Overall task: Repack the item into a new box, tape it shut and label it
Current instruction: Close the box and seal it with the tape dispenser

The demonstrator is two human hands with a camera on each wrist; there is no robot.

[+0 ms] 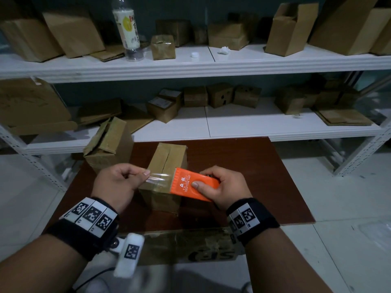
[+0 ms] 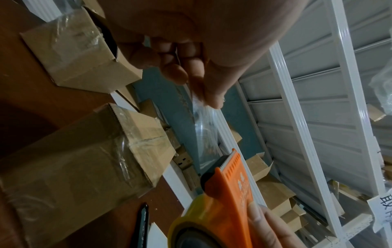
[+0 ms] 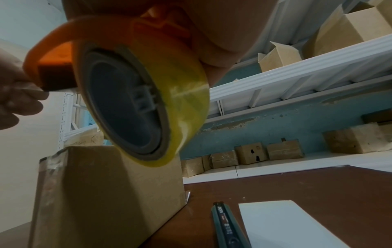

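Observation:
A closed cardboard box (image 1: 165,159) stands on the brown table (image 1: 243,166), its top flaps meeting along a seam. Just above its near end my right hand (image 1: 220,187) grips an orange tape dispenser (image 1: 194,185) with a yellowish tape roll (image 3: 180,94). My left hand (image 1: 122,182) pinches the free end of the clear tape (image 1: 158,178) between thumb and fingers, and the strip stretches from the dispenser's toothed blade (image 2: 228,159) across the box top. The box (image 3: 106,193) carries older tape on its side. An opened box (image 1: 108,146) leans at the table's far left corner.
A dark cutter (image 3: 227,223) and a white sheet (image 3: 297,224) lie on the table right of the box. White shelves (image 1: 211,64) behind hold several cardboard boxes and a plastic bottle (image 1: 129,28). A flat taped carton (image 1: 190,244) lies at the table's near edge.

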